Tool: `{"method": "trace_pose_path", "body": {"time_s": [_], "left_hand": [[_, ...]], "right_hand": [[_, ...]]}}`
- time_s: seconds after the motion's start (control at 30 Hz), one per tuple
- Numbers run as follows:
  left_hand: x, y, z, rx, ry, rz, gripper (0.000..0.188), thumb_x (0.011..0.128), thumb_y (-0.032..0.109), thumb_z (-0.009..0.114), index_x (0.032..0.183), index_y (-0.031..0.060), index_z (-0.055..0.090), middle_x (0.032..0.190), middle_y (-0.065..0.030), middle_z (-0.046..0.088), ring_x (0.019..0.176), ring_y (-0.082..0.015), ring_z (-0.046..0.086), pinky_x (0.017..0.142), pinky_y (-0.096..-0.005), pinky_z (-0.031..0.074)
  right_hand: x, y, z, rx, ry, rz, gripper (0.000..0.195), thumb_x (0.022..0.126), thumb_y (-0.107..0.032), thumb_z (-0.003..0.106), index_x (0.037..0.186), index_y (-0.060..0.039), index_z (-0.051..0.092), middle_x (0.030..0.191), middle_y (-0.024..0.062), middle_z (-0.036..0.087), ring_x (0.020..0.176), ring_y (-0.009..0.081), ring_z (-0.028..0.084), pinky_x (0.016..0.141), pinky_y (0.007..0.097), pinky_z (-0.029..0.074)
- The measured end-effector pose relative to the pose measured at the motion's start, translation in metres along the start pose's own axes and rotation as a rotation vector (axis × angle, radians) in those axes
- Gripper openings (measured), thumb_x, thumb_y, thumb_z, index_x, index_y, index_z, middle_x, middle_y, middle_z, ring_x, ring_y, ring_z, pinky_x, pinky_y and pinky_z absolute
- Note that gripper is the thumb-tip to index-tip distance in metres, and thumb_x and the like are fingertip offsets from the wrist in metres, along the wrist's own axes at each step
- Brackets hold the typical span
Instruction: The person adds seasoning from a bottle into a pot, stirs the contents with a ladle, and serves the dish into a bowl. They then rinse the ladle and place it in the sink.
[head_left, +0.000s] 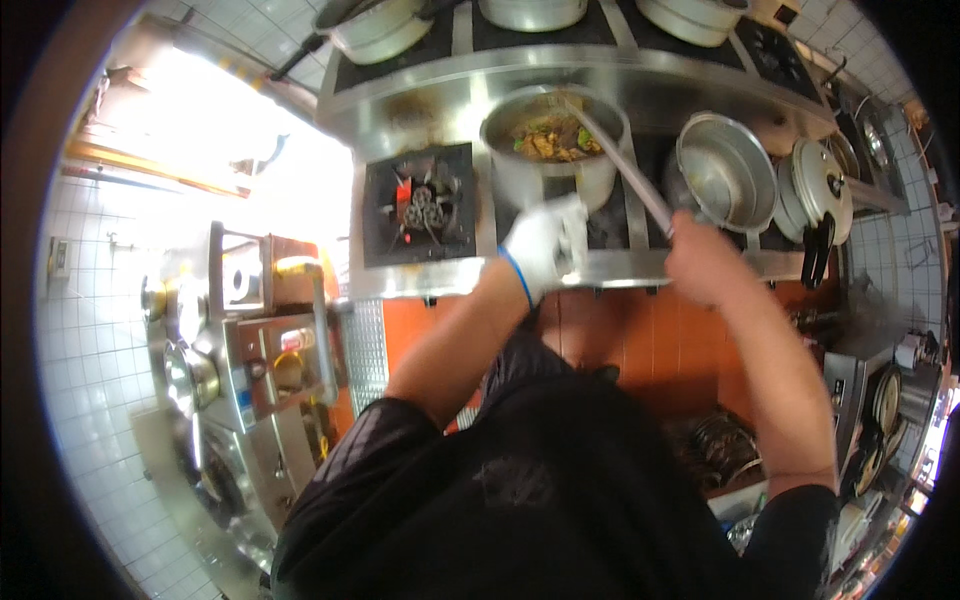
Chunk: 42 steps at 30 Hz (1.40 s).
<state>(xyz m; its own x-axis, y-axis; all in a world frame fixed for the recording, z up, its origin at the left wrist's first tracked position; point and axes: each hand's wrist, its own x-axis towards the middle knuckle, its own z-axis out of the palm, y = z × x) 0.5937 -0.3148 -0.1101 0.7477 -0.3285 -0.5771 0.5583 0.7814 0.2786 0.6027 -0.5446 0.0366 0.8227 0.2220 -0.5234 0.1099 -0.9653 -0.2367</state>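
A large metal pot (555, 176) stands on the stove in front of me, with brownish food and green pieces (555, 141) inside. My right hand (697, 255) is closed around the handle of a long-handled utensil (626, 165), whose far end reaches into the pot, its tip hidden in the food. On my left hand (544, 244) is a white glove with a blue band at the wrist. It is at the pot's near side, blurred, with something whitish at its fingers; whether that is a cloth or part of the glove I cannot tell.
Left of the pot is a bare gas burner (424, 206). To the right, an empty metal pot (727, 172) leans tilted, beside a pressure cooker lid (821, 187) with black handles. Several pots (532, 11) line the raised back shelf. Metal bowls (191, 375) stand on a counter at far left.
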Motion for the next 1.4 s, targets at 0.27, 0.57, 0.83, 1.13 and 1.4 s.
{"method": "trace_pose_path", "body": {"time_s": [0.27,0.57,0.83,1.13,1.4], "left_hand": [[-0.066,-0.077,-0.043,0.546,0.161,0.008,0.023,0.102,0.021,0.059,0.083,0.0134,0.049,0.061,0.0001,0.048,0.045,-0.0150,0.047,0.042,-0.0321,0.040],[-0.039,-0.056,-0.016,0.361,0.198,-0.012,0.031,0.102,0.021,0.059,0.075,0.0137,0.046,0.058,0.0024,0.042,0.043,-0.0126,0.041,0.040,-0.0298,0.032],[-0.026,-0.018,-0.038,0.243,-0.032,-0.019,0.021,0.102,0.014,0.060,0.084,0.0145,0.049,0.062,0.0064,0.040,0.044,-0.0081,0.039,0.040,-0.0259,0.033],[-0.057,-0.082,-0.041,0.291,0.138,-0.129,0.029,0.100,0.017,0.059,0.075,0.0167,0.045,0.057,0.0016,0.041,0.044,-0.0135,0.043,0.040,-0.0296,0.030],[-0.024,-0.019,-0.017,-0.095,-0.060,-0.177,0.035,0.105,0.022,0.056,0.072,0.0182,0.047,0.056,0.0064,0.039,0.043,-0.0090,0.040,0.041,-0.0244,0.033]], "right_hand": [[-0.040,0.040,0.012,-0.087,-0.270,-0.113,0.026,0.093,-0.009,0.053,0.115,0.0031,0.052,0.104,0.0320,0.067,0.103,0.0492,0.065,0.089,0.0564,0.051],[-0.006,0.006,0.047,-0.004,-0.103,0.037,0.032,0.092,-0.004,0.053,0.122,0.0043,0.053,0.112,0.0322,0.068,0.107,0.0474,0.067,0.093,0.0558,0.052],[0.006,0.044,-0.025,-0.071,-0.131,-0.196,0.026,0.092,-0.007,0.054,0.118,-0.0006,0.054,0.092,0.0274,0.067,0.089,0.0461,0.067,0.083,0.0532,0.054],[-0.036,0.040,0.054,-0.037,-0.231,-0.002,0.031,0.092,-0.007,0.054,0.120,0.0044,0.052,0.104,0.0302,0.070,0.103,0.0470,0.068,0.089,0.0553,0.052],[0.021,0.027,-0.004,0.048,-0.043,-0.023,0.031,0.091,-0.009,0.056,0.118,0.0041,0.054,0.107,0.0309,0.070,0.101,0.0466,0.068,0.087,0.0541,0.054]]}}
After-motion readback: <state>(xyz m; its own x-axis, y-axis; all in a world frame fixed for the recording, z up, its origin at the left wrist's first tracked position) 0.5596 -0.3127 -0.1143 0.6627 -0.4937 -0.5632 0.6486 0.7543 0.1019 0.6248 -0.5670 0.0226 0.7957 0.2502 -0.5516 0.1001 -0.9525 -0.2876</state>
